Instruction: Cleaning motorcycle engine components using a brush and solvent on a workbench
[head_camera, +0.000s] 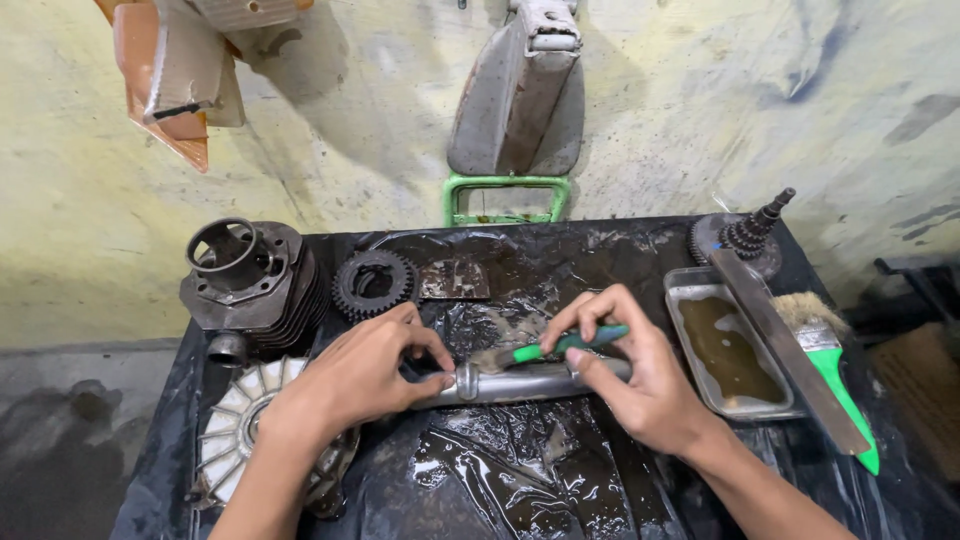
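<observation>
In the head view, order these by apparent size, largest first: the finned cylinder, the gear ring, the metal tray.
1. finned cylinder
2. metal tray, looks close to the cylinder, so unsure
3. gear ring, clearly smallest

From where I'm watching, there's only one thing that could pass for a package: a brown cardboard box (915, 385) off the right edge of the bench, low down and partly cut off by the frame. I can't spot a label, sign or screen on the bench or on the wall behind it.
</observation>
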